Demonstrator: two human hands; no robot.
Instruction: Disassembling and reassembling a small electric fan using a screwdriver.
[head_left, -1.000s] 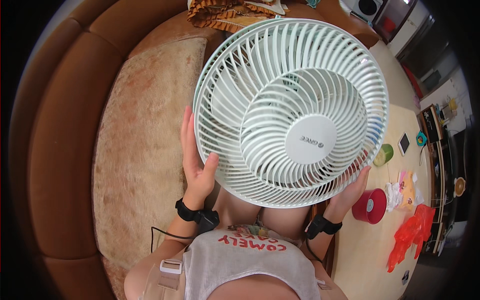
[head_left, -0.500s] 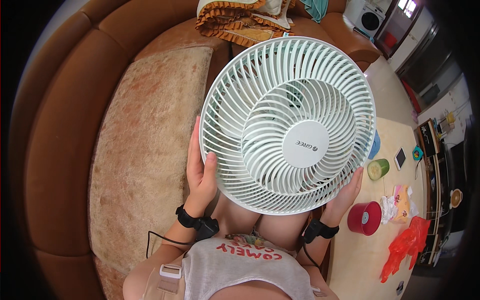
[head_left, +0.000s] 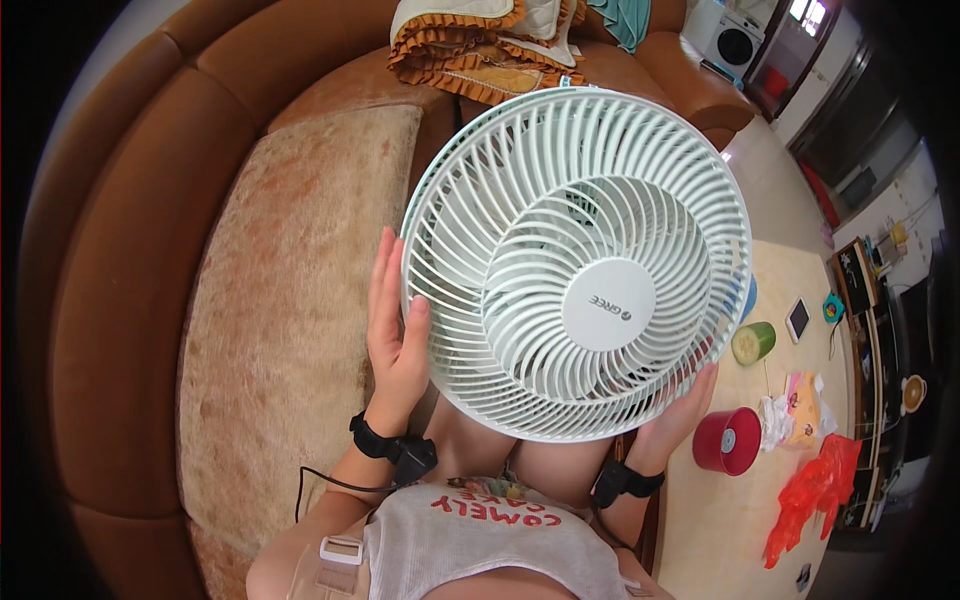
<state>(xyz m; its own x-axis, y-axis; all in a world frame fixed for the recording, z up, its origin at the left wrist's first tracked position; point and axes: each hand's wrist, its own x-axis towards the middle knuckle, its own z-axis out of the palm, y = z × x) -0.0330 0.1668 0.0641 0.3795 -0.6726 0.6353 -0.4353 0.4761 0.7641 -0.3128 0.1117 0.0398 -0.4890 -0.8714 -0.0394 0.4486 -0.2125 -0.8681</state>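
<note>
I hold a round white fan head [head_left: 527,235] with a curved-slat grille and plain middle disc over my lap, its front facing up toward me. My left hand [head_left: 398,330] is pressed to the left rim, long fingers along the outside and thumb at the front. My right hand [head_left: 682,405] holds the lower right rim, its fingertips partly hidden by the grille. Each wrist wears a black strapped device, the left one [head_left: 390,450] with a cable.
Brown sofa [head_left: 110,300] with beige pad [head_left: 260,320] and frilled quilt [head_left: 470,50]. At right, table [head_left: 710,520] bears red bin [head_left: 725,450], cucumber piece [head_left: 760,340], phone [head_left: 798,319], tissue pack [head_left: 800,410], red bag [head_left: 810,490]. Further back: washing machine [head_left: 733,45], TV stand [head_left: 855,300].
The fan head has come down a little toward my lap and turned slightly in my hands. My right hand has moved lower along with it.
</note>
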